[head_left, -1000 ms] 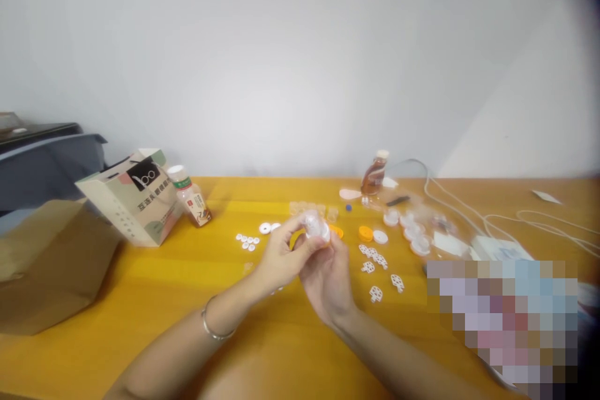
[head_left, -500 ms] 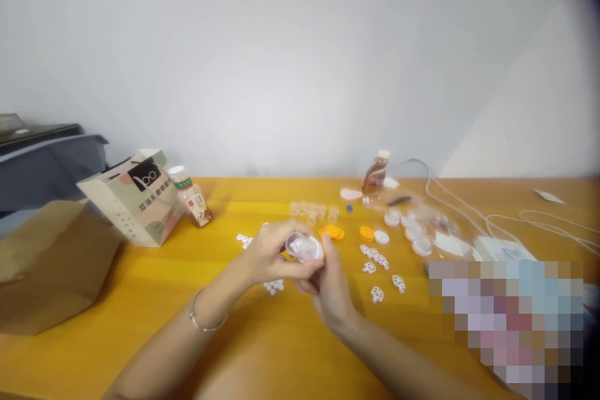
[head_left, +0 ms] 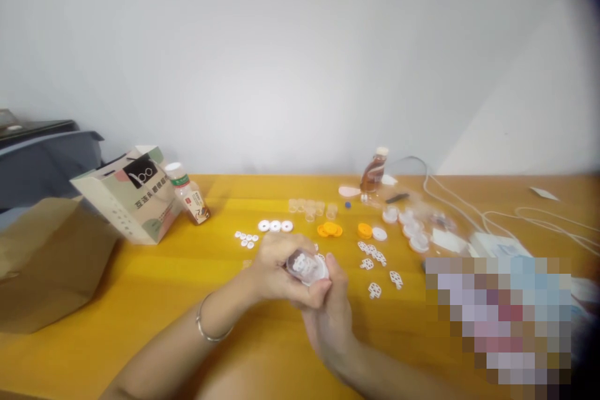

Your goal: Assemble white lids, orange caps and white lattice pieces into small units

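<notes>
Above the front middle of the table, a small clear plastic container (head_left: 305,266) lies tilted between my hands, with white parts showing inside and a pale round rim at its right end. My left hand (head_left: 277,270) wraps around it from the left, thumb along the near side. From below and the right, my right hand (head_left: 329,320) grips the rim end; its lower fingers are hidden. Beyond the hands are white rings (head_left: 275,226), small white round pieces (head_left: 246,239) and orange discs (head_left: 330,230). White openwork pieces (head_left: 372,252) lie to the right.
A paper gift bag (head_left: 135,200), a white-capped bottle (head_left: 187,194) and a brown paper bag (head_left: 56,262) stand left. Small clear cups (head_left: 310,209) sit at the back, near a brown bottle (head_left: 374,170). Clear round containers (head_left: 412,228) and white cables (head_left: 469,215) are at right.
My hands and the container have shifted slightly down in view, and my left hand has closed further over it. White rings behind the hands have come into view.
</notes>
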{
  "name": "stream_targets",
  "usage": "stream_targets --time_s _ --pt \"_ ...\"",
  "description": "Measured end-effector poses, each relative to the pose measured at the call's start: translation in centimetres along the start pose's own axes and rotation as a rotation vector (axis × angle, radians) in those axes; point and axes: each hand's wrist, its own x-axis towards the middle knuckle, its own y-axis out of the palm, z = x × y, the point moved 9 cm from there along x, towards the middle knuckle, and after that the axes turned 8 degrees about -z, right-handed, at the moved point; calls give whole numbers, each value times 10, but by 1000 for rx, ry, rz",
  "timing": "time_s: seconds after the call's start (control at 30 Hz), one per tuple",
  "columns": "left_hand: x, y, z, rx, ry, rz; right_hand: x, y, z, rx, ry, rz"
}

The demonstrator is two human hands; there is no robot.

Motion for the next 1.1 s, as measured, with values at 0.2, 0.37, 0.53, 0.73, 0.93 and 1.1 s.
stream_targets --time_s 0.2,0.37,0.53,0.73,0.93,1.1 --pt "2 0 -7 -59 4 125 -23 15 -6 99 287 -35" --pt "2 3 -1 -141 -39 179 -36 26 -20 82 562 129" --pt "5 9 14 -89 -160 292 -16 30 -11 48 406 199" --pt "12 6 24 182 -159 494 19 22 4 -38 173 144" --pt "7 9 43 304 -160 591 40 11 10 -215 -2 169" --pt "7 12 48 64 -254 595 53 -5 8 -332 -52 179"
